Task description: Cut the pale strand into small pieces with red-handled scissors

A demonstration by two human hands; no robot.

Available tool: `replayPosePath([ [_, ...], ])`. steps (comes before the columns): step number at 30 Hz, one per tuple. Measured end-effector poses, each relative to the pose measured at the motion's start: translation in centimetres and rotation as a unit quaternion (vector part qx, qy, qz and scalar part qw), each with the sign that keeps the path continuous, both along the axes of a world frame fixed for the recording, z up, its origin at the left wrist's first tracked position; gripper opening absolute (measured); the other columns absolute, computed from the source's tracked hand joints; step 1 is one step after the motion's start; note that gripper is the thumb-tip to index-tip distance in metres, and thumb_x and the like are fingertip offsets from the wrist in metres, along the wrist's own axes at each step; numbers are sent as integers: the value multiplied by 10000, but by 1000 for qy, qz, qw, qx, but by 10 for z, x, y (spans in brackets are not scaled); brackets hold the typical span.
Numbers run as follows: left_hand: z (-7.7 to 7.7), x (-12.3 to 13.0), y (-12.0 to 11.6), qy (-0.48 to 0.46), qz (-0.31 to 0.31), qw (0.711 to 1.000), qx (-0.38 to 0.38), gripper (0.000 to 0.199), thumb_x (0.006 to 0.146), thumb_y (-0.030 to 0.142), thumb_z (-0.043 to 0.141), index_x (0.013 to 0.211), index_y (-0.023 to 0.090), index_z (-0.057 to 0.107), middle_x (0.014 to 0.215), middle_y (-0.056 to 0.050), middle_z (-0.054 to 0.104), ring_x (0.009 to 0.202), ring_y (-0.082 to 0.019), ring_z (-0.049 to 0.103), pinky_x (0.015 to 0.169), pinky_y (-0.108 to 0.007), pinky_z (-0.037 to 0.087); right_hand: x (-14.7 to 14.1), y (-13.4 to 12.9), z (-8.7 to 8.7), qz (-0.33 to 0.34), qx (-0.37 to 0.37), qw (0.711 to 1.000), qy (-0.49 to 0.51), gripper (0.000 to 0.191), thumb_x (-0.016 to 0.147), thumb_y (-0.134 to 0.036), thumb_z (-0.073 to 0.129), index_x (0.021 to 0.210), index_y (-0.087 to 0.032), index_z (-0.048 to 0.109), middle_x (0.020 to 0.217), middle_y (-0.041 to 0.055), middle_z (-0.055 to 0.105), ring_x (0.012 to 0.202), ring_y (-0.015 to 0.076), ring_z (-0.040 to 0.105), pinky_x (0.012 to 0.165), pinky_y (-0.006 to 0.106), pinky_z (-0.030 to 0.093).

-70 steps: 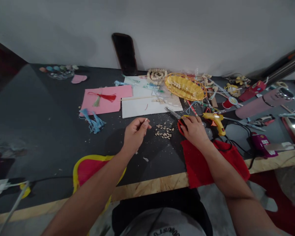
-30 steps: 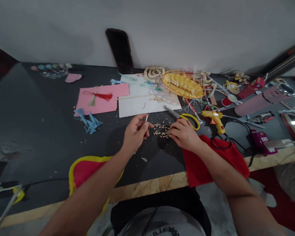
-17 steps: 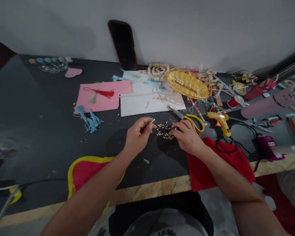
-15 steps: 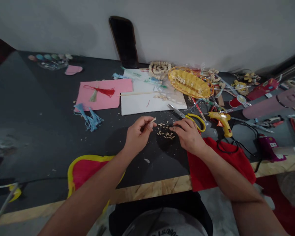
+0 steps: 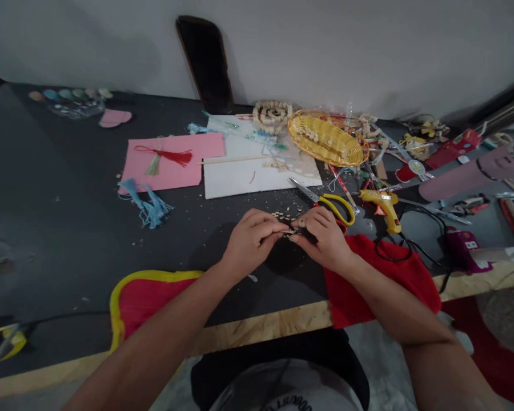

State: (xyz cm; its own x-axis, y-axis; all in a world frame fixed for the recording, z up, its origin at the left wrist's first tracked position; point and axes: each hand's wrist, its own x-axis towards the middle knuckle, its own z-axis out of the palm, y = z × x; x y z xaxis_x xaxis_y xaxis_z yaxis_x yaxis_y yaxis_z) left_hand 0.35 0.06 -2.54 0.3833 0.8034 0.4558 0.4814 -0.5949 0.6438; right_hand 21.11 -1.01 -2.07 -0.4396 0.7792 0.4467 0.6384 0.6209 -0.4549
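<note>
My left hand pinches a thin, pale wooden stick between thumb and fingertips. Its tip points right, toward my right hand, which has thumb and fingers bent close by; whatever lies between those fingertips is too small to make out. Several short pale pieces are scattered on the dark tabletop, some partly covered by my fingers. Just beyond my right hand lie scissors with yellow handles, blades pointing away to the left.
A white board and pink paper bearing tassels lie beyond. At the back stand a yellow basket and a leaning phone. Rightward are a yellow glue gun, its cable, a pink bottle and red cloth.
My left hand has moved right with the stick, bringing its tip up to my right fingertips. The right hand has turned inward slightly; both hands are now almost touching.
</note>
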Motion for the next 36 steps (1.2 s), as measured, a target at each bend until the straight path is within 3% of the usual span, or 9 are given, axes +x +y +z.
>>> replayPosePath([
  [4,1,0,-1,-5,-17,1000,-24,181,841,222,650,1021,204,664,901,-38,695,848,-177,614,784,-319,506,0,0,1,-1,-8,1000,18,46,905,-242,587,868,-219,603,839,29,703,887,206,583,815,396,470],
  [8,3,-5,2,-39,61,995,-66,264,836,241,638,1096,196,623,1039,-60,655,838,-169,601,768,-316,515,6,4,3,-16,-14,999,28,33,898,-228,589,870,-219,603,839,32,701,869,202,583,814,395,481],
  [12,2,-9,6,-60,116,988,-79,167,853,193,584,1011,198,639,1028,-44,633,784,-143,574,743,-300,508,10,6,1,-5,-14,999,33,29,887,-211,597,860,-219,599,829,32,697,849,200,584,802,393,495],
  [22,3,-5,6,-71,128,983,-114,125,754,141,684,766,185,568,1042,-49,626,780,-131,571,696,-274,494,12,8,-2,19,-27,999,44,48,886,-216,590,852,-218,624,808,38,690,808,194,587,775,392,514],
  [29,1,-7,7,-85,123,983,-106,311,810,210,626,605,198,392,963,-64,626,919,-181,607,767,-313,484,12,8,1,29,-33,998,43,63,892,-211,581,847,-224,623,808,29,694,798,189,597,796,396,517],
  [36,6,-9,6,-134,114,980,-99,426,859,283,587,526,198,336,830,-46,630,849,-163,616,760,-305,479,13,10,0,34,-7,998,43,42,883,-191,597,849,-215,607,799,30,685,788,180,589,794,377,519],
])
